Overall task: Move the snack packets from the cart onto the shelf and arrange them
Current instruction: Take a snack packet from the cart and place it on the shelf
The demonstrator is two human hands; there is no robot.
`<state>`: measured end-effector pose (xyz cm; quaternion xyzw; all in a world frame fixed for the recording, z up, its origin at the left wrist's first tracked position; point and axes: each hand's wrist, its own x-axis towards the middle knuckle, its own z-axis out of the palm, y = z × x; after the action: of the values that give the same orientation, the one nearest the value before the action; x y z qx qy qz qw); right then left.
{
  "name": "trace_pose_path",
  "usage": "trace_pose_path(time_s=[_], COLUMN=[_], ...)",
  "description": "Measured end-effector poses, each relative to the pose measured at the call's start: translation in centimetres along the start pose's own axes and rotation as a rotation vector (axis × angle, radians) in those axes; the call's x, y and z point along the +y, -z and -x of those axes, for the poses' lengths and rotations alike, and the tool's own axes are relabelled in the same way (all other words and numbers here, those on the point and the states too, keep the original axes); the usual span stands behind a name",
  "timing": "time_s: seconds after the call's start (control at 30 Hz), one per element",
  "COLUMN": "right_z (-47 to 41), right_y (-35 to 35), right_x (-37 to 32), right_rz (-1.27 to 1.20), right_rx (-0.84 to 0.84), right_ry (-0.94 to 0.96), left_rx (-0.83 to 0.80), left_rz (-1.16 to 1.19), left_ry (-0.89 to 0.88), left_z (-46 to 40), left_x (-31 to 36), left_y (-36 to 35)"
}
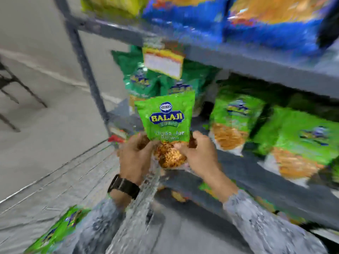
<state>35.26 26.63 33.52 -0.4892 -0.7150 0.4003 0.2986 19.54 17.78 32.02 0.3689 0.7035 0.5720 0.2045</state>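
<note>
Left hand (134, 154) and right hand (199, 153) both closed around upright green snack packet (166, 123)

Grey metal shelf (256, 65), two boards visible. Upper board, 12 to 2 o'clock: blue packets (271, 32) standing, yellow-green one (110, 4) at 11. Lower board, 3 o'clock: light green packets (236, 121) leaning; darker green packets (141, 79) behind, near centre. Wire cart (73, 173) at 8 o'clock carries one green packet (58, 230).

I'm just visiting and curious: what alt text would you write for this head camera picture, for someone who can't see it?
Two hands, the left hand and right hand, hold a green Balaji snack packet upright by its bottom in front of a grey metal shelf stocked with similar green packets. Another green packet lies in the wire cart below left; the picture is blurred.
</note>
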Motion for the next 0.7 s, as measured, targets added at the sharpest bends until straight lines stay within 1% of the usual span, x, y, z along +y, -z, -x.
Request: trace_pose_path(time_s=[0.07, 0.17, 0.23, 0.33, 0.4, 0.47, 0.57, 0.7], right_z=[-0.7, -2.7, -3.9, -4.7, -4.6, -4.4, -4.0, -3.1], right_y=[4.8, 10.1, 11.8, 11.9, 11.1, 10.4, 10.0, 10.5], right_x=[1.2, 4.5, 7.1, 10.7, 12.6, 14.0, 14.2, 13.4], right_rz=[-0.044, -0.064, -0.074, -0.133, -0.178, -0.217, -0.24, -0.252], right_rx=[0.128, 0.239, 0.283, 0.283, 0.279, 0.279, 0.296, 0.309], right_ry=[-0.048, -0.121, -0.184, -0.273, -0.314, -0.306, -0.266, -0.236], left_rx=[-0.085, -0.179, -0.246, -0.269, -0.253, -0.224, -0.197, -0.223], left_rz=[-0.002, -0.128, -0.135, -0.185, -0.197, -0.182, -0.181, -0.16], left_ry=[-0.054, -0.182, -0.215, -0.174, -0.145, -0.13, -0.138, -0.11], left_z=[-1.1, -2.8, -3.5, -4.0, -3.8, -3.6, -3.3, -3.5], left_x=[2.9, 5.3, 5.6, 4.0, 2.2, 0.9, 0.3, 0.7], left_y=[-4.4, -11.0, -14.4, -18.0, -19.1, -19.6, -19.7, -19.4])
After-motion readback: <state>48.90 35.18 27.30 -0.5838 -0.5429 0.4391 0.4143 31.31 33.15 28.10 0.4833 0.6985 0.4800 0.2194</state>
